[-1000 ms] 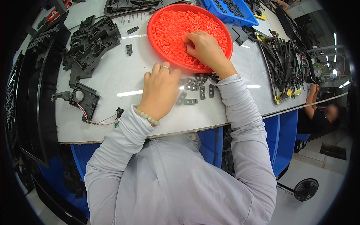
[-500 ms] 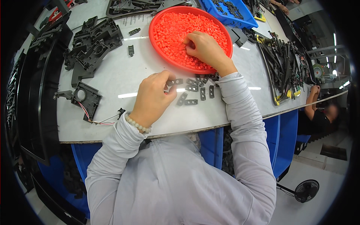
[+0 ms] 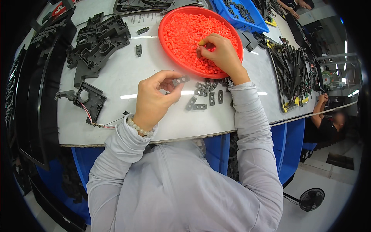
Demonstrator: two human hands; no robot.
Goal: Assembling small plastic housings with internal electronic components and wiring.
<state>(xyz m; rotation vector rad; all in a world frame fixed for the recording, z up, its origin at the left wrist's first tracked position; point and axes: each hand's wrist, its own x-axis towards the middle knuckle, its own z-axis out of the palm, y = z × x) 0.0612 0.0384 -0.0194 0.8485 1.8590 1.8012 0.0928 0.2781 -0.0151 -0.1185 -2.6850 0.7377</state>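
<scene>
My left hand [image 3: 156, 94] pinches a small grey block [image 3: 181, 80] with two holes, held between thumb and fingertips above the white table. My right hand [image 3: 221, 54] is over a round red basin [image 3: 168, 53], thumb and index finger closed together; whether a piece sits between the tips is hard to make out. Small red plastic pieces [image 3: 181, 33] fill the basin. Several more grey blocks [image 3: 200, 107] like the held one lie on the table between my hands, below the basin.
Black moulded housings [image 3: 102, 40] lie at the left, near a speaker-like part [image 3: 91, 100] with wires. Behind the basin stands a blue tray [image 3: 262, 28] of dark parts. A tray of thin black strips [image 3: 291, 73] is at the right. Other people work farther off.
The left hand has tilted the grey block, now showing more clearly at its fingertips. The right hand's fingers have drawn together and shifted slightly over the red pieces. The whole view has shifted slightly.
</scene>
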